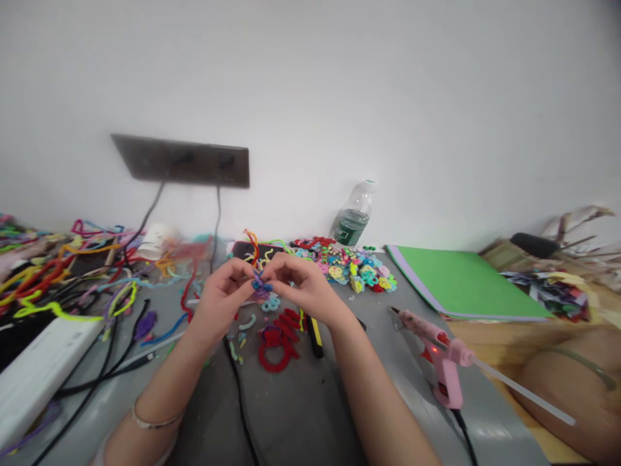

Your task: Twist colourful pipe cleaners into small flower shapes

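Note:
Between both hands, near the middle of the view, is a small purple and blue pipe-cleaner piece (262, 285). My left hand (224, 294) pinches it from the left with thumb and fingertips. From the other side my right hand (303, 285) pinches it too, so its finer shape is partly hidden. Just below lies a light-blue looped pipe-cleaner piece (270, 303). Red pipe-cleaner shapes (275, 349), one of them a ring, rest on the grey table (291, 414) under the hands. Beside them is a yellow and black tool (316, 338), half covered by my right wrist.
A pink glue gun (444, 356) with a glue stick lies right. Colourful pipe-cleaner flowers (363, 268) are heaped before a bottle (354, 217). Green sheets (466, 278) lie behind. Left are loose pipe cleaners (53, 272), cables and a white box (53, 369). Another person's arm (567, 388) shows right.

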Demonstrator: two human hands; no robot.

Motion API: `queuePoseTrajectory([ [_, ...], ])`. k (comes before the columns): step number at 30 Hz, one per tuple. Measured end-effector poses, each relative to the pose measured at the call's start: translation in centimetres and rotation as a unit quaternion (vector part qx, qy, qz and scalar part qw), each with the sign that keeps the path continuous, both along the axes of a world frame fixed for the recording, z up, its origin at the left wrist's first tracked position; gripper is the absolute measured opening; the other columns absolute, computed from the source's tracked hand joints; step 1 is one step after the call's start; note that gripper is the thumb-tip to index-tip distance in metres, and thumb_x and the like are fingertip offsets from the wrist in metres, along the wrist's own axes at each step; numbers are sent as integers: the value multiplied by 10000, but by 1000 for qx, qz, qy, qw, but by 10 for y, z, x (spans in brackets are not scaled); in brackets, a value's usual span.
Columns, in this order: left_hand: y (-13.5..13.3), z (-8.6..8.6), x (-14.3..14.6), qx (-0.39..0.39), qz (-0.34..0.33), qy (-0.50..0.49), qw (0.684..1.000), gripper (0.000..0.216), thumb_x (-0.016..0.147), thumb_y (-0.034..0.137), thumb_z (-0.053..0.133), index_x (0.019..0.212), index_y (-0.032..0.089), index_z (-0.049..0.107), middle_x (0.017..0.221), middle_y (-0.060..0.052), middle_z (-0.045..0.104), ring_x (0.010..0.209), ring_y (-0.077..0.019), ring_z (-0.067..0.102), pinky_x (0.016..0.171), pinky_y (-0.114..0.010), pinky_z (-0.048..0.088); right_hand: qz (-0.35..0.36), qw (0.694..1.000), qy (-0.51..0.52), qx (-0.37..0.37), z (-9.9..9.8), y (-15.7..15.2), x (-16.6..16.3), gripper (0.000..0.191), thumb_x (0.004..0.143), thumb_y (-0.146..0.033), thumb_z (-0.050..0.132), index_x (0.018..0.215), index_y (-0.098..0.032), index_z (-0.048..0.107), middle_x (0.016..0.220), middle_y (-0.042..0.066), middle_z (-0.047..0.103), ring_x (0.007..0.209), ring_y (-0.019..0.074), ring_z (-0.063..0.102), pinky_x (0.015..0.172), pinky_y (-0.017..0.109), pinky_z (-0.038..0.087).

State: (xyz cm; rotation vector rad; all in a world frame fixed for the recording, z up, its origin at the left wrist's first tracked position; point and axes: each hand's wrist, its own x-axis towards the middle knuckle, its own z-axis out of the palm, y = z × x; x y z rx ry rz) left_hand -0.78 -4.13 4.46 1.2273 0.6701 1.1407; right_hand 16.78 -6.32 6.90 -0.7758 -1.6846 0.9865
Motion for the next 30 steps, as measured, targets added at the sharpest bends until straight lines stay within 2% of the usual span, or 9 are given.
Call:
queuePoseTrajectory([
  [11,-3,9,2,-30,-93,-30,995,327,695,337,835,782,196,553,723,30,556,574,-85,541,455,-161,505,43,998,-5,-46,4,-2,7,207,837,-364,705,847,-174,623,796,12,574,688,124,508,626,259,433],
  [23,-1,5,2,-67,-96,-47,992,367,653,296,870,727,180,530,646,48,553,506,-64,528,430,-139,465,64,997,13,-35,5,-3,5,160,834,-296,711,791,-169,625,764,2,555,672,115,489,616,248,402],
  [30,-2,3,3,-30,-93,-47,994,281,673,308,857,731,175,616,644,29,581,533,-75,538,450,-138,474,100,992,22,-68,4,-2,8,147,840,-268,696,798,-165,600,767,-8,531,687,111,470,638,240,387],
])
